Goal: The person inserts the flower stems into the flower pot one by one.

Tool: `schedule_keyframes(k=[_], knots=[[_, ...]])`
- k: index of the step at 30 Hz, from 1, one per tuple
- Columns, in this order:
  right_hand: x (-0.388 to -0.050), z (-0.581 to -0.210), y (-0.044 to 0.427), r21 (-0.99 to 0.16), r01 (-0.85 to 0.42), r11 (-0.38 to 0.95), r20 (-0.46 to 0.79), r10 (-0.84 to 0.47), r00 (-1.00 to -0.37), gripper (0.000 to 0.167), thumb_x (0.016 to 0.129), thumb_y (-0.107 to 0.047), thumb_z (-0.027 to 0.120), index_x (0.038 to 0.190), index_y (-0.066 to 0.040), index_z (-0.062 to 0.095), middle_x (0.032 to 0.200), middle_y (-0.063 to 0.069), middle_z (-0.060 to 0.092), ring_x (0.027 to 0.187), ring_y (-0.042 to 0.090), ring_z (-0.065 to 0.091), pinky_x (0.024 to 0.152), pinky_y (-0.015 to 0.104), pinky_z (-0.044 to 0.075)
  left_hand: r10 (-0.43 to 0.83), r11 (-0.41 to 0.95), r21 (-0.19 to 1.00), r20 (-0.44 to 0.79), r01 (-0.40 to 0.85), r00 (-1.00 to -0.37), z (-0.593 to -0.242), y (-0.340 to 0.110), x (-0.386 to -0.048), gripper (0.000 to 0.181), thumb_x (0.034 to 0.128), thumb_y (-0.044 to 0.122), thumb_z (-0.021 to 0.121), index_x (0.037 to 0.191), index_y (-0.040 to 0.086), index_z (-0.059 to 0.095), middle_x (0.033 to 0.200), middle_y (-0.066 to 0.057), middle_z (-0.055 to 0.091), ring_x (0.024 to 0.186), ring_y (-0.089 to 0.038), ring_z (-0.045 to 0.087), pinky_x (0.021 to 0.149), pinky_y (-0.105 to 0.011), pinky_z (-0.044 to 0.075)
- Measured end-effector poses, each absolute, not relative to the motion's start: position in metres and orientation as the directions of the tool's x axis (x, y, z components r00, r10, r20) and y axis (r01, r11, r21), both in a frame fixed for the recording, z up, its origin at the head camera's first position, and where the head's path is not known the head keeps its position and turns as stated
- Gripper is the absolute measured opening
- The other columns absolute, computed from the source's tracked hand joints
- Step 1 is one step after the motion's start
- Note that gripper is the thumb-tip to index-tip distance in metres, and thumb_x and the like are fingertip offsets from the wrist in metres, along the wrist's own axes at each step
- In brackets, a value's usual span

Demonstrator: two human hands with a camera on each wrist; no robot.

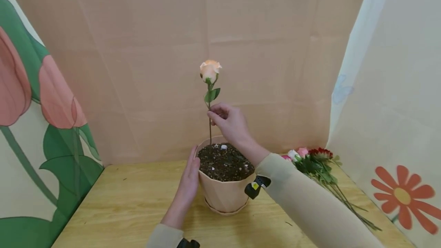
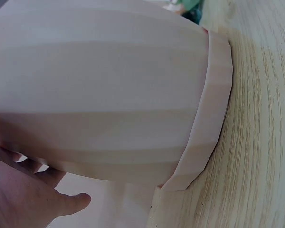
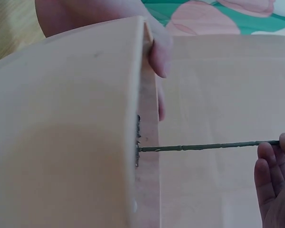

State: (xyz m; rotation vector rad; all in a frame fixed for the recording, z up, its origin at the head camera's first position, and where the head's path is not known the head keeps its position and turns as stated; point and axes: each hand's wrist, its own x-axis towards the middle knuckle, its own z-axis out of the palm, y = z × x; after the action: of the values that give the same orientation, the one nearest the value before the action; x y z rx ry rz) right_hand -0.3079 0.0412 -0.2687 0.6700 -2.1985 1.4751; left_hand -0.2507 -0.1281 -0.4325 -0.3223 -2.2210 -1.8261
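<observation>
An artificial peach rose (image 1: 210,71) stands upright, its thin stem (image 3: 204,146) entering the soil near the back left of the pot. My right hand (image 1: 231,121) pinches that stem between thumb and fingertips, below the leaves. Dark soil (image 1: 225,163) with white bits fills the pale pink flower pot (image 1: 224,192). Against the pot's left side rests my left hand (image 1: 188,173), fingers extended up toward the rim. In the left wrist view, the left thumb (image 2: 73,203) stands away from the pot wall, and the other fingers are partly hidden behind it.
On the wooden table (image 1: 138,202), to the right, lies a bunch of artificial flowers (image 1: 318,163) with red, pink and white heads, partly behind my right sleeve. A saucer (image 2: 204,118) sits under the pot. A pinkish cloth backdrop (image 1: 148,68) hangs behind, with floral-printed cloths at both sides.
</observation>
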Motion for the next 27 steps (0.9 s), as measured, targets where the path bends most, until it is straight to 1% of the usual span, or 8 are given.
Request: schedule_keyframes(k=[4, 7, 11, 17, 20, 24, 27], knots=[[-0.309, -0.272, 0.040, -0.735, -0.593, 0.329, 0.572, -0.169, -0.803, 0.016, 0.107, -0.017, 0.076, 0.116, -0.004, 0.081, 0.099, 0.009, 0.080, 0.086, 0.031, 0.078, 0.066, 0.028, 0.057, 0.009, 0.194, 0.927, 0.325, 0.321, -0.946, -0.433, -0.127, -0.252, 0.061, 0.1223, 0.044, 0.027, 0.179, 0.023, 0.020, 0.184, -0.007, 0.018, 0.166, -0.041, 0.018, 0.132, -0.069, 0.011], [-0.309, -0.273, 0.039, -0.734, -0.590, 0.335, 0.568, -0.172, -0.805, 0.016, 0.108, -0.018, 0.076, 0.117, -0.005, 0.081, 0.101, 0.010, 0.080, 0.085, 0.026, 0.077, 0.066, 0.028, 0.057, 0.011, 0.188, 0.926, 0.331, 0.327, -0.944, -0.433, -0.127, -0.253, 0.060, 0.1227, 0.042, 0.028, 0.179, 0.021, 0.020, 0.184, -0.009, 0.018, 0.166, -0.041, 0.018, 0.132, -0.069, 0.011], [-0.310, -0.276, 0.038, -0.731, -0.593, 0.336, 0.569, -0.177, -0.803, 0.017, 0.108, -0.017, 0.075, 0.118, -0.004, 0.080, 0.100, 0.009, 0.080, 0.086, 0.030, 0.077, 0.065, 0.028, 0.055, 0.015, 0.179, 0.925, 0.338, 0.335, -0.941, -0.432, -0.128, -0.253, 0.059, 0.1232, 0.038, 0.027, 0.179, 0.017, 0.020, 0.183, -0.013, 0.018, 0.166, -0.043, 0.016, 0.131, -0.070, 0.011], [-0.314, -0.286, 0.039, -0.709, -0.605, 0.363, 0.563, -0.225, -0.795, 0.016, 0.109, -0.014, 0.073, 0.116, -0.002, 0.080, 0.093, 0.009, 0.079, 0.086, 0.034, 0.076, 0.067, 0.028, 0.055, 0.008, 0.182, 0.926, 0.335, 0.331, -0.942, -0.433, -0.129, -0.251, 0.060, 0.1230, 0.040, 0.027, 0.179, 0.018, 0.020, 0.183, -0.011, 0.019, 0.166, -0.041, 0.017, 0.132, -0.068, 0.011], [-0.316, -0.290, 0.039, -0.716, -0.594, 0.367, 0.552, -0.223, -0.804, 0.017, 0.109, -0.015, 0.073, 0.117, -0.002, 0.080, 0.092, 0.009, 0.079, 0.086, 0.032, 0.076, 0.069, 0.030, 0.057, 0.007, 0.184, 0.928, 0.329, 0.324, -0.944, -0.433, -0.130, -0.250, 0.061, 0.1227, 0.042, 0.027, 0.179, 0.020, 0.020, 0.183, -0.008, 0.018, 0.167, -0.040, 0.018, 0.132, -0.067, 0.012], [-0.315, -0.291, 0.038, -0.699, -0.603, 0.383, 0.560, -0.231, -0.796, 0.017, 0.109, -0.016, 0.074, 0.116, -0.002, 0.080, 0.091, 0.008, 0.079, 0.081, 0.022, 0.075, 0.072, 0.033, 0.059, 0.009, 0.181, 0.932, 0.316, 0.313, -0.949, -0.433, -0.132, -0.250, 0.061, 0.1225, 0.045, 0.026, 0.179, 0.023, 0.019, 0.184, -0.006, 0.018, 0.167, -0.040, 0.017, 0.132, -0.068, 0.011], [-0.313, -0.293, 0.035, -0.680, -0.620, 0.391, 0.569, -0.253, -0.783, 0.015, 0.110, -0.015, 0.073, 0.114, -0.003, 0.080, 0.089, 0.006, 0.078, 0.079, 0.018, 0.074, 0.073, 0.034, 0.060, 0.007, 0.180, 0.932, 0.318, 0.314, -0.948, -0.432, -0.132, -0.249, 0.061, 0.1224, 0.045, 0.026, 0.179, 0.023, 0.019, 0.184, -0.006, 0.018, 0.166, -0.040, 0.018, 0.132, -0.068, 0.011]])
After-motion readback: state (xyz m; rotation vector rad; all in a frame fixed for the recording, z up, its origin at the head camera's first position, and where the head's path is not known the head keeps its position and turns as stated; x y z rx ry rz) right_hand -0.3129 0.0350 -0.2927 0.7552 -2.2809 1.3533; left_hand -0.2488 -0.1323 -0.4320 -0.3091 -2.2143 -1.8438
